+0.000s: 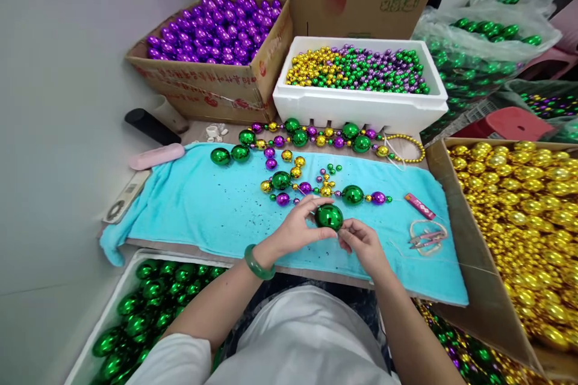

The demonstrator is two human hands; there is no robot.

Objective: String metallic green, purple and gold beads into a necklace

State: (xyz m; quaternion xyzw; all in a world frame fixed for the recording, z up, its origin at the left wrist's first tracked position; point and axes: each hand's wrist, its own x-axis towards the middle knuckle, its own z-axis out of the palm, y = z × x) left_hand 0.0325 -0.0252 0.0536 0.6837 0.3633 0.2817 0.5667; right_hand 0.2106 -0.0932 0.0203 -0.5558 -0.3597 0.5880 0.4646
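Observation:
A large shiny green bead (329, 216) is gripped between the thumb and fingers of my left hand (303, 224), above the turquoise towel (217, 210). At the bead's right end, the fingertips of my right hand (361, 242) are pinched together; what they hold is too small to make out. Just beyond my hands lies a strand with another green bead (353, 194), a purple bead (379, 198) and smaller gold ones. Small loose beads (332, 168) sit behind it. A finished-looking bead garland (320, 140) stretches along the towel's far edge.
Scissors (427, 239) and a pink packet (419, 206) lie on the right of the towel. Purple beads fill a cardboard box (217, 87); a white foam box (361, 102) holds mixed small beads. A carton of gold beads (519, 210) stands right, a tub of green beads (153, 289) lower left.

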